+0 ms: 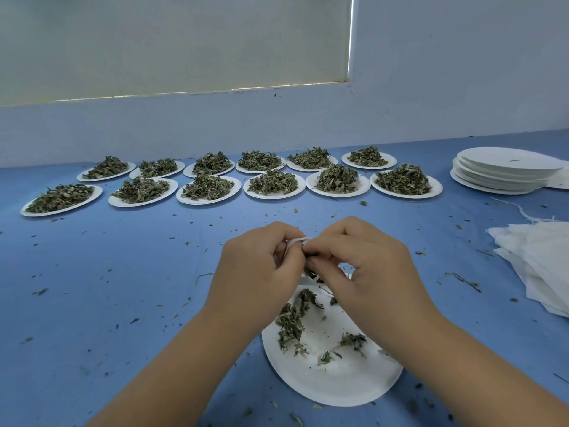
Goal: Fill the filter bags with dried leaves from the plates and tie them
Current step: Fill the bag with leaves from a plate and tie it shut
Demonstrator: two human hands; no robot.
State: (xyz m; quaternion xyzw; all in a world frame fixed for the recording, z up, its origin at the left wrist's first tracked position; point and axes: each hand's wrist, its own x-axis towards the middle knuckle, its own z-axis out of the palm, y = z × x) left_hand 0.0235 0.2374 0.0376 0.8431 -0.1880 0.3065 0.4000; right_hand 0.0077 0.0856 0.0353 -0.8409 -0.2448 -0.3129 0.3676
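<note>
Over a white paper plate (335,377) with a few dried leaves (291,325) left on it, both my hands hold a small white filter bag (297,241). My left hand (261,266) pinches the bag's top from the left, and my right hand (360,266) pinches it from the right, fingers curled. Most of the bag is hidden behind my fingers; some dark leaves (312,274) show below them. Whether a string is in my fingers I cannot tell.
Two rows of several white plates heaped with dried leaves (209,188) line the back of the blue table (107,288). A stack of bare plates (505,171) stands far right, with a pile of white filter bags (542,260) nearer. Leaf crumbs lie scattered about.
</note>
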